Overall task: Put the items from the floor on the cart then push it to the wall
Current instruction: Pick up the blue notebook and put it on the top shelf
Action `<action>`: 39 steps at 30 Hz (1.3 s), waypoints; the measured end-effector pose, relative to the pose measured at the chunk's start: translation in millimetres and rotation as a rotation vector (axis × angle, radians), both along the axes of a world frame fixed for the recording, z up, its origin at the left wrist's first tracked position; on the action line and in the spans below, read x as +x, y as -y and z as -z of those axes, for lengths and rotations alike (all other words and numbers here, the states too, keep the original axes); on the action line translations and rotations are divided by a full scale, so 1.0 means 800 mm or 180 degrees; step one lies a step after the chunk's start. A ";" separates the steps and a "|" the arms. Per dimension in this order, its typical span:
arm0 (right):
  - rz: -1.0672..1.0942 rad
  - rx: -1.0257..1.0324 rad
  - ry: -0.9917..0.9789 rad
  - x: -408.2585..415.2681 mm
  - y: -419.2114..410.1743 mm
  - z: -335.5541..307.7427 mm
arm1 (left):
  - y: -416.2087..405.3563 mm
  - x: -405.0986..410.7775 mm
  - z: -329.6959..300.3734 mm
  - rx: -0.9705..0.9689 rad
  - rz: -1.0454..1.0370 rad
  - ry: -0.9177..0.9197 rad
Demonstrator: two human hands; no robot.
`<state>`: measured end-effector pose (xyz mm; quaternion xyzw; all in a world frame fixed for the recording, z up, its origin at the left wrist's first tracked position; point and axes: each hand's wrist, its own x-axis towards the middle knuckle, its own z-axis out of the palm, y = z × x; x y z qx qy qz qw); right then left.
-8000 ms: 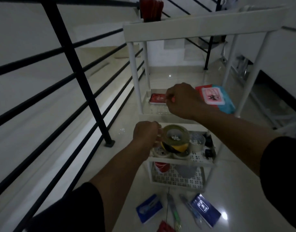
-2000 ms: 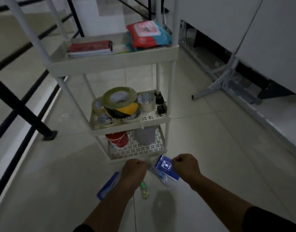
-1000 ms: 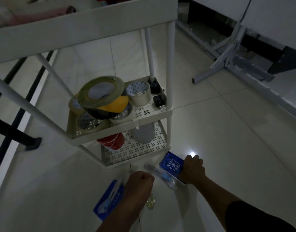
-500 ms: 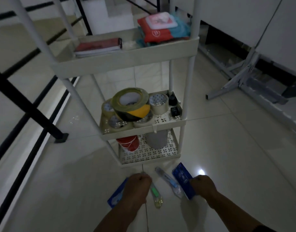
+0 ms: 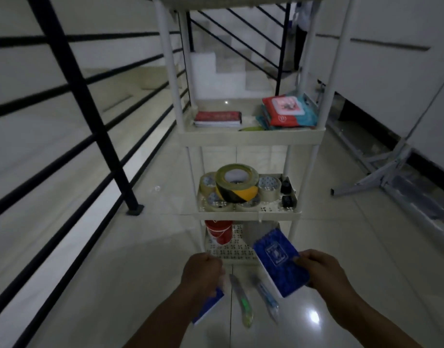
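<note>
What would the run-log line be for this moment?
phase: pickup | right hand: holding blue notepad | left hand: holding blue packet | floor: two pens left | cart: not pushed

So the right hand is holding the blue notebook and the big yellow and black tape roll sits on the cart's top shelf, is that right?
Not quite. The head view shows the yellow and black tape roll on a lower shelf of the cart, below the shelf with the red book. The right hand is indeed holding the blue notebook.
</note>
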<state>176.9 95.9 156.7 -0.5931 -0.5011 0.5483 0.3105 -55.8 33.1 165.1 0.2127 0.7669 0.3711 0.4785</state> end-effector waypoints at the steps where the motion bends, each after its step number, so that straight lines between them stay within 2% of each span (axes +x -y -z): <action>1: -0.0030 0.0084 -0.0107 -0.008 0.002 -0.023 | 0.004 -0.002 -0.013 0.0089 -0.0036 -0.0028; 8: -0.0046 0.0489 -0.0633 -0.067 0.002 -0.156 | 0.016 -0.015 -0.119 0.0760 -0.0178 -0.0336; 18: -0.0055 0.0969 -0.0824 -0.130 -0.049 -0.307 | -0.035 -0.035 -0.268 0.1831 -0.0285 -0.0646; 24: 0.0009 0.1278 -0.0088 -0.166 -0.141 -0.356 | -0.090 -0.043 -0.307 0.2023 -0.0253 -0.0813; 29: -0.0201 0.1278 0.0530 -0.205 -0.218 -0.371 | -0.125 -0.053 -0.313 0.1974 -0.0175 -0.0589; 36: -0.0694 0.1006 0.1086 -0.250 -0.292 -0.347 | -0.145 -0.071 -0.308 0.1822 -0.0056 -0.0162; 39: -0.0847 0.1045 0.1561 -0.267 -0.312 -0.328 | -0.147 -0.080 -0.305 0.1751 -0.0023 -0.0121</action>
